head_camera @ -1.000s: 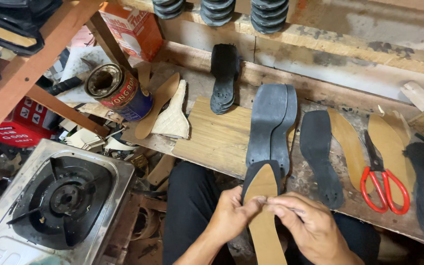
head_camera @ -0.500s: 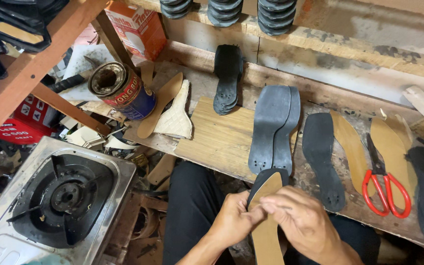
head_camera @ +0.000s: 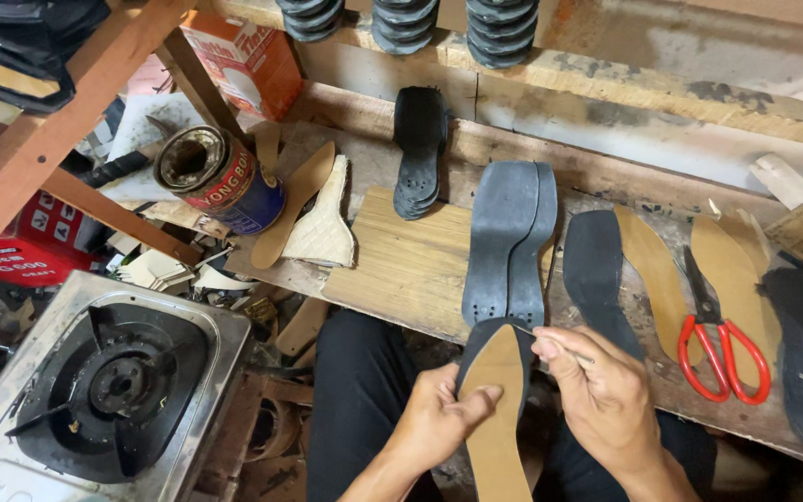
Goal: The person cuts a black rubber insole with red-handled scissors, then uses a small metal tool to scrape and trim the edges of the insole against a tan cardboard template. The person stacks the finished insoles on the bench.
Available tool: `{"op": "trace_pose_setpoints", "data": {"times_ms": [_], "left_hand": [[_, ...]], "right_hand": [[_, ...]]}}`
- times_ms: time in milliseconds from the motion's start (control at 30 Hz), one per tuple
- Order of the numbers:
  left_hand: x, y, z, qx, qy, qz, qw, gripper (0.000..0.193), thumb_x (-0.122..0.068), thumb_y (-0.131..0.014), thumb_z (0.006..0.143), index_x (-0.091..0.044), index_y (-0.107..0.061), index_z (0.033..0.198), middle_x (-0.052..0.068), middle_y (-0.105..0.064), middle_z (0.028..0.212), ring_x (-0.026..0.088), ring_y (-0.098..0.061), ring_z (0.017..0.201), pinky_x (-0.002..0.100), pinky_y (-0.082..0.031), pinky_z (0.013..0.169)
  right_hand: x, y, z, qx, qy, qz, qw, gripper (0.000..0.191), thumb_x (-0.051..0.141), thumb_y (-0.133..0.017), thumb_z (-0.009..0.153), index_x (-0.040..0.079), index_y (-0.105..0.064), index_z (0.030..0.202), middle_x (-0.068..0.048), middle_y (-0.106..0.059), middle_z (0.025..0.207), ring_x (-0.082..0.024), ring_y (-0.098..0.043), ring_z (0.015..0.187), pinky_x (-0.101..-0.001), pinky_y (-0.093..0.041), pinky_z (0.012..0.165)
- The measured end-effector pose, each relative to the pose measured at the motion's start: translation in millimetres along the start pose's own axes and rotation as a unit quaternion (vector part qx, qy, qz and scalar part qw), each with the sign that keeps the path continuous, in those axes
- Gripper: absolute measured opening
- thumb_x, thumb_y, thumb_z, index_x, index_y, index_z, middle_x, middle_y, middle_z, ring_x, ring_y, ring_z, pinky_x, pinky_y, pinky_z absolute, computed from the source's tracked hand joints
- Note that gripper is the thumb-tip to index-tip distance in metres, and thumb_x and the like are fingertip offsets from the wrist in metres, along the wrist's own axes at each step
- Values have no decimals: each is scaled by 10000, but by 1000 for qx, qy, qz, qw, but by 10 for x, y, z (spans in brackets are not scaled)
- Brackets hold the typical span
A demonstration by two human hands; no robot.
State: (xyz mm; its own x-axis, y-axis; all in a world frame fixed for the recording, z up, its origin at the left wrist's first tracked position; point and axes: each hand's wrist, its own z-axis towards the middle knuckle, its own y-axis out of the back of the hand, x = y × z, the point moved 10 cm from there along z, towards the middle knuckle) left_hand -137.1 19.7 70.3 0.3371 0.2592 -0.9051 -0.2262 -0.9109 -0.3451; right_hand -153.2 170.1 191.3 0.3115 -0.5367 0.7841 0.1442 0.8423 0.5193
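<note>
Nearby, open glue tin (head_camera: 220,177), dark residue inside

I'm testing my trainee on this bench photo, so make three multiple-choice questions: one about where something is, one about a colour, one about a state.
1. Where do the scissors lie?
A. on the stove
B. on tan insoles at the bench's right
C. inside the can

2. What colour are the scissors' handles?
A. red
B. blue
C. green

3. How is the tan-faced sole held?
A. lying untouched on the bench
B. left hand grips it, right hand works a thin tool at its toe
C. hanging from a hook

Answers: 1 B, insoles lie under them; 2 A, loops are red; 3 B, both hands meet at it.
</note>
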Motion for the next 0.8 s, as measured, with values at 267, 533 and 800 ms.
{"op": "trace_pose_setpoints", "data": {"times_ms": [267, 533, 800], "left_hand": [[43, 174, 77, -31, -21, -45, 998, 172, -69, -674, 950, 25, -729, 1083, 26, -726, 856, 69, -643, 719, 252, -530, 645], [112, 116, 55, -24, -28, -19, 999, 175, -72, -661, 945, 9, -730, 1083, 8, -741, 888, 60, -656, 754, 245, -550, 675], [108, -44, 19, 27, -80, -21, 996, 169, -17, -632, 946, 29, -709, 1089, 8, -750, 957, 47, -646, 845, 231, -551, 759]], "right_hand": [[-115, -144, -339, 47, 33, -37, 998, 186, 96, -656, 917, -12, -727, 1051, -103, -765, 898, -168, -771, 818, -274, -592, 718], [-302, -52, -414, 119, -59, 76, 988, 210, 84, -593, 950, -11, -745, 1058, -90, -722, 955, -199, -733, 879, -299, -590, 783], [202, -347, -400, 119, 113, 28, 986, 126, 101, -681, 929, 10, -707, 1013, -96, -768, 959, -204, -749, 877, -307, -590, 768]]}}
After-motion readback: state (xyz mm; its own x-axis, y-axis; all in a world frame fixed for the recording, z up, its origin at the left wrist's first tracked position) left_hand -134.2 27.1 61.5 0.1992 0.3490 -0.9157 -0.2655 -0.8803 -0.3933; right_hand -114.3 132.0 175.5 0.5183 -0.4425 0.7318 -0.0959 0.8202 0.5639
